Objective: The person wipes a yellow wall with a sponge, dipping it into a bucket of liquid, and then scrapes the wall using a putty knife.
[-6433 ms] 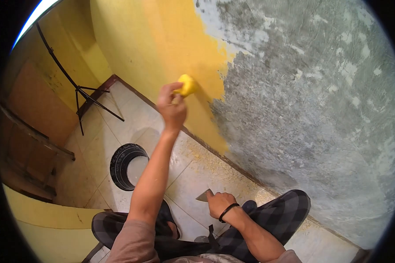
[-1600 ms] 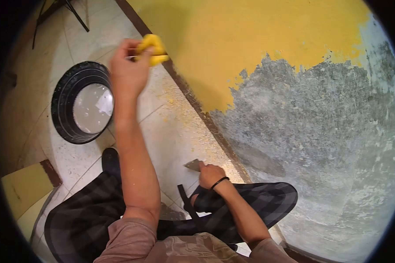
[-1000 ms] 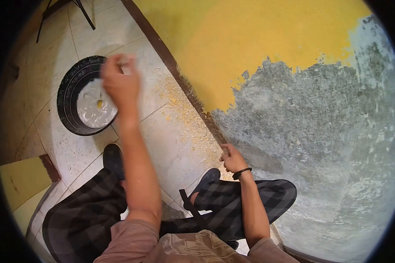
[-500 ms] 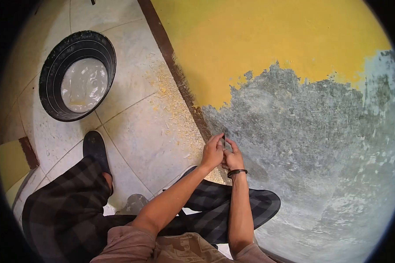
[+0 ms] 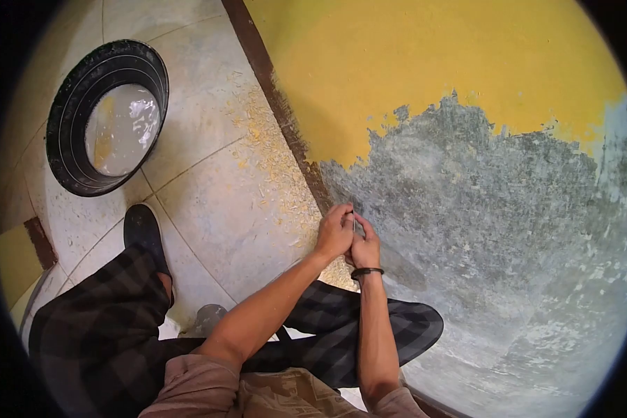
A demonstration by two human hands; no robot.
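Observation:
In the head view, my left hand [image 5: 335,232] and my right hand [image 5: 364,245] are close together at the foot of the wall. Fingers of both are closed around a thin scraper [image 5: 353,218], seen almost edge-on and mostly hidden by them. A black band circles my right wrist. Before the hands is a grey, stripped patch of wall [image 5: 460,181]; yellow paint [image 5: 432,56] with a ragged lower edge lies beyond it. A brown strip [image 5: 279,104] runs along the wall's base, just left of the hands.
To the left, a black bucket [image 5: 59,132] holds whitish liquid with a yellowish streak. Yellow and pale paint flakes [image 5: 275,174] litter the tiled floor [image 5: 195,202] beside the brown strip. My dark shoe [image 5: 143,230] rests near the bucket, and my bent knee is beside the wall.
The view has shifted slightly, with the bucket now further left. Both hands remain together at the scraper, which shows less between the fingers than before.

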